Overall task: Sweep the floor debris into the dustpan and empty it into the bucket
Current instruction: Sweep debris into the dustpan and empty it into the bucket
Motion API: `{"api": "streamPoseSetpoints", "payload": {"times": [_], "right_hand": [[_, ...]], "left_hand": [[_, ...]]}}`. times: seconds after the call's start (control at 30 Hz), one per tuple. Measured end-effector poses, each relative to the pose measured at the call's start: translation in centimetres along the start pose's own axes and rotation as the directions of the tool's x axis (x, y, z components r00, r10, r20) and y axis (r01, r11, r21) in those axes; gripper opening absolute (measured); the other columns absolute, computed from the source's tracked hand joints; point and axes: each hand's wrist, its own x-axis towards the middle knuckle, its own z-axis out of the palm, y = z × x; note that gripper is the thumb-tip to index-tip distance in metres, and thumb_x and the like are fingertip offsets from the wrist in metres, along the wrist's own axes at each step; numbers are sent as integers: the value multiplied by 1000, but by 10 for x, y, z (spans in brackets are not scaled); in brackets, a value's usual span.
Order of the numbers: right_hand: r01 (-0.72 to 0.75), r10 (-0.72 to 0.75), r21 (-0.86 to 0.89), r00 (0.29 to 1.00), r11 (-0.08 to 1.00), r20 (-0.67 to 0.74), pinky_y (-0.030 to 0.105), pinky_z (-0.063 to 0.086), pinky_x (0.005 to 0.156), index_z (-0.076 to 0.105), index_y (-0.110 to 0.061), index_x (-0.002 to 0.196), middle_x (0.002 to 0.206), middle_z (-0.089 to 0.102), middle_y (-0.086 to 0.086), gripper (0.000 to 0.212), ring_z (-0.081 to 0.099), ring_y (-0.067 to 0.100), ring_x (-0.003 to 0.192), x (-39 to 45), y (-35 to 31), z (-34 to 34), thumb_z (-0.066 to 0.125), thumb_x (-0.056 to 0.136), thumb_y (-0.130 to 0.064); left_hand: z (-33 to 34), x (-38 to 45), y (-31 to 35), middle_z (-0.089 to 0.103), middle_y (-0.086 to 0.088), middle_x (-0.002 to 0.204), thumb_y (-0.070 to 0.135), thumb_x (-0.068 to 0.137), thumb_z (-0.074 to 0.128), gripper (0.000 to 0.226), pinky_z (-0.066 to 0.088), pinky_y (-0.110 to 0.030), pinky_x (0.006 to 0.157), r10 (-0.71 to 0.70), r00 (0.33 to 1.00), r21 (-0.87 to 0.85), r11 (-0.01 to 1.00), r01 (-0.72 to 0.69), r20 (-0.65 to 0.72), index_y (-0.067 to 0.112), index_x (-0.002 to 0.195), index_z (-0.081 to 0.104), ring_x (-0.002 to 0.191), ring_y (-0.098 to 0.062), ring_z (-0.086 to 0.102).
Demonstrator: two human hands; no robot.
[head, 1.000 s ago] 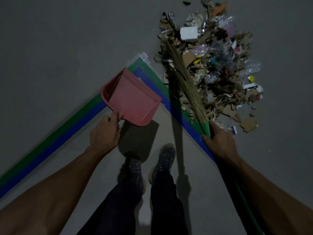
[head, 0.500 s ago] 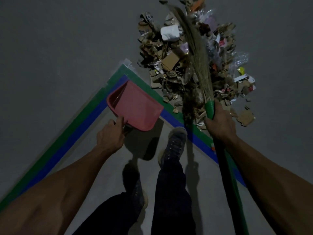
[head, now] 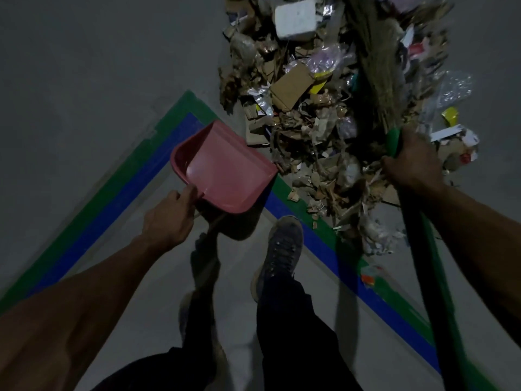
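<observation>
Nearest the camera, the person's legs and one shoe [head: 282, 249] stand on grey floor inside a corner of green and blue floor tape [head: 118, 190].

Left hand [head: 169, 221]: fingers curled round the handle of the pink dustpan [head: 225, 173], thumb laid along its near wall. The pan is held up off the floor, tilted, its open lip turned toward the debris and holding nothing. Judged a thin moulded plastic: light, stiff, smooth inside. The handle is the proper hold; the lip would need to sit flat on the floor or scraps may slide under it.

Right hand [head: 411, 165]: wrapped firmly round the green sleeve of the broom [head: 377, 66], just below the bristle head, the long shaft running back past the forearm. The bristles are a soft straw bundle lying over the far side of the heap. Judged springy and light; a low grip such as this gives control for short strokes.

Debris pile [head: 324, 122]: just beyond the tape corner, its near edge spilling over the tape and lying just beside the pan's lip. Torn cardboard, clear plastic wrappers, paper scraps and a white foam block [head: 296, 19]. Judged light, loose and prone to scatter; films may cling or blow. Several loads appear likely.

No bucket is in view.
</observation>
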Motion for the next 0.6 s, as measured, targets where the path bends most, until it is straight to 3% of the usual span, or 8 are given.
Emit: {"api": "streamPoseSetpoints", "payload": {"times": [0.13,0.27,0.43,0.6], "right_hand": [[52,-49,-35,995,998,84,47,48,85,46,-15,132,120,60,23,46,58,42,106,11,5,7,61,88,-15],[116,-120,36,984,993,135,28,38,62,43,-21,140,109,63,15,57,55,26,74,7,8,24,62,87,-13],[114,-127,80,976,990,176,30,39,66,34,-27,148,111,64,16,63,60,31,84,-11,9,42,60,91,-23],[130,-143,100,981,986,132,33,43,61,38,-23,144,107,65,16,58,56,29,77,-32,14,48,58,90,-21]], "left_hand": [[-7,15,4,48,-8,98,25,100,43,44,29,-30,58,13,1000,21,1000,-13,28,29,142,30,77,-18,43],[-16,35,23,50,-11,104,27,101,41,44,42,-36,65,71,996,41,996,-73,59,30,143,27,83,-22,49],[-19,68,57,48,-11,98,25,101,40,43,38,-34,62,169,985,28,985,-170,40,28,142,28,78,-22,47],[-26,86,88,41,-10,88,30,99,39,44,35,-34,57,226,974,96,969,-228,32,22,141,28,68,-23,42]]}}
